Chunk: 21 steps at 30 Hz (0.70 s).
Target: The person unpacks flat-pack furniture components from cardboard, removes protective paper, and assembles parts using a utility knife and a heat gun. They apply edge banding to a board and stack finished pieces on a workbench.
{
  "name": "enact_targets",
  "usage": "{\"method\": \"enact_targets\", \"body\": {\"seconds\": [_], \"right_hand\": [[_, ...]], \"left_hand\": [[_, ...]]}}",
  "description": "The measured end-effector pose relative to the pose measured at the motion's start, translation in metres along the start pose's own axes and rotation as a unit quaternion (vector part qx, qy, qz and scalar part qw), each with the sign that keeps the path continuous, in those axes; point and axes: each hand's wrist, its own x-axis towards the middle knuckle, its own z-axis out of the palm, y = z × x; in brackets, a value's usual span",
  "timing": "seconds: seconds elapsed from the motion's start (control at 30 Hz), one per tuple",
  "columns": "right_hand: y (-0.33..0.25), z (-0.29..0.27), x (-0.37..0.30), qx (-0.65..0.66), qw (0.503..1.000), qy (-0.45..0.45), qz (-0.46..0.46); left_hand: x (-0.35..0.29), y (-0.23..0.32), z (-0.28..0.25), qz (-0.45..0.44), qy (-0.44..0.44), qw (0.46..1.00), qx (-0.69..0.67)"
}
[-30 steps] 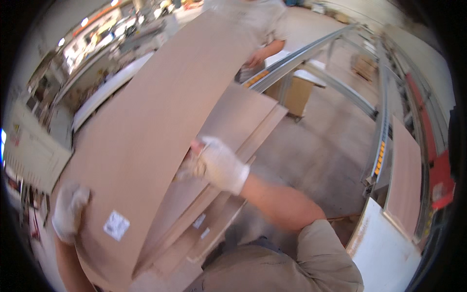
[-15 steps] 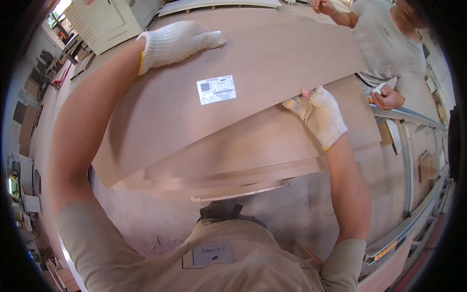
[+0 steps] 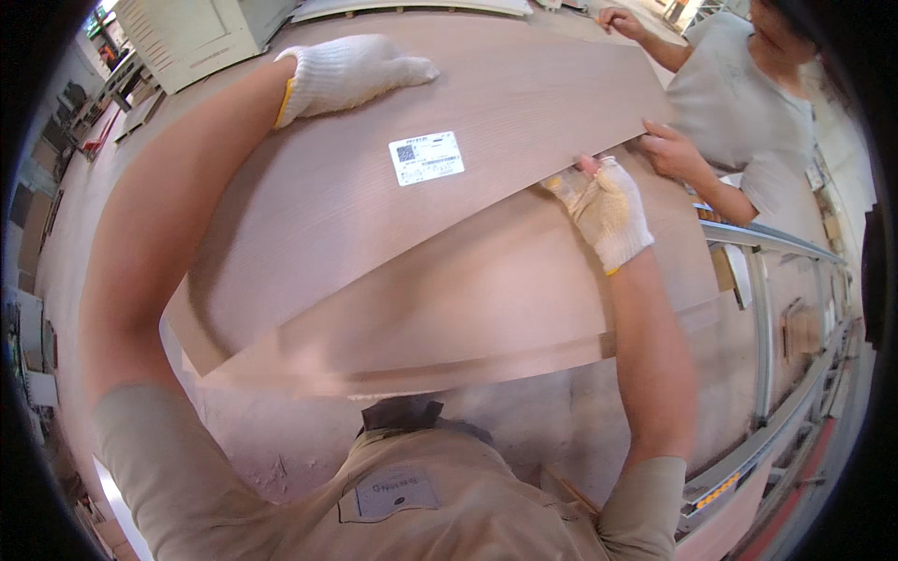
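Observation:
A large brown wood-look panel (image 3: pixel 505 103) with a white printed label (image 3: pixel 427 159) lies at a slant over another brown panel (image 3: pixel 449 290), part of a stack. My left hand (image 3: pixel 355 77), in a white knitted glove, grips the top panel's far edge, its fingertips partly hidden. At the near edge, to the right, my gloved right hand (image 3: pixel 610 210) holds the same panel with a bare thumb tip over it. A co-worker's bare hand (image 3: pixel 669 150) is on the panel's right end.
The co-worker (image 3: pixel 748 103) stands at the far right. Metal rails (image 3: pixel 767 439) of a machine run along the right side. A pale cabinet (image 3: pixel 192 37) is at the back left, and pale sheets (image 3: pixel 412 9) lie at the back.
The co-worker's hand has come to the panel's right end. The top panel and both my hands have shifted slightly, with my right hand a little further left.

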Motion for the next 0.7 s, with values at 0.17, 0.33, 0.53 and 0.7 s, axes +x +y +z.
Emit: {"method": "enact_targets", "body": {"seconds": [0.17,0.33,0.53,0.7], "right_hand": [[0.01,-0.025,0.034,-0.065,0.995,0.078,0.003],[0.03,0.003,0.038,-0.01,0.991,0.133,0.009],[0.036,0.052,0.043,-0.007,0.982,0.191,0.002],[0.042,0.046,0.083,-0.044,0.978,0.204,0.023]], "left_hand": [[0.023,-0.006,0.002,0.056,-0.031,0.997,0.051],[0.043,-0.017,-0.01,0.023,-0.105,0.991,0.077],[0.054,-0.025,-0.013,-0.014,-0.157,0.983,0.089],[0.017,-0.013,-0.032,0.036,-0.128,0.988,0.08]]}}
